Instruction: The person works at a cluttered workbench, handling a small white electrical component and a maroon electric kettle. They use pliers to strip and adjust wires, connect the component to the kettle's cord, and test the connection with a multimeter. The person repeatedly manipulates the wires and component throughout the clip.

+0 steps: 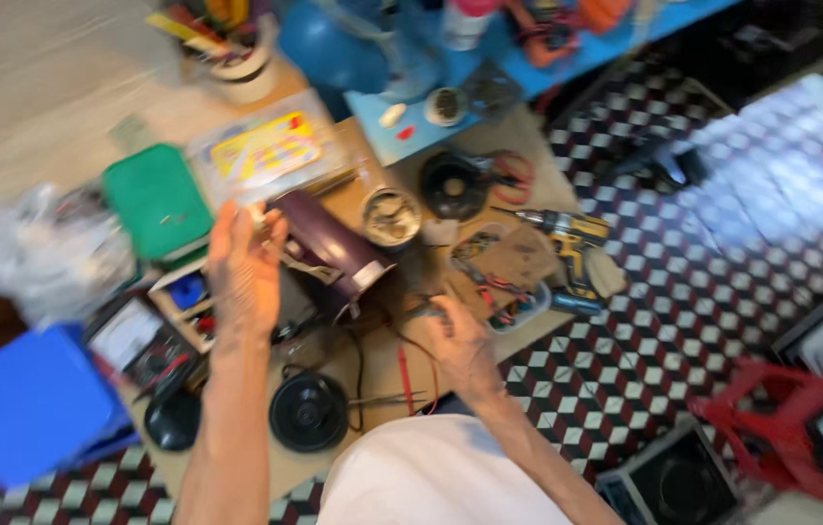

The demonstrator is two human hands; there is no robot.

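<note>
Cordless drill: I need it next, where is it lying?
The yellow cordless drill lies right of centre in the head view, at the board's edge by the checkered floor.

Cardboard sheet (528,131) w/ drill (567,233), speaker (308,411)
</note>
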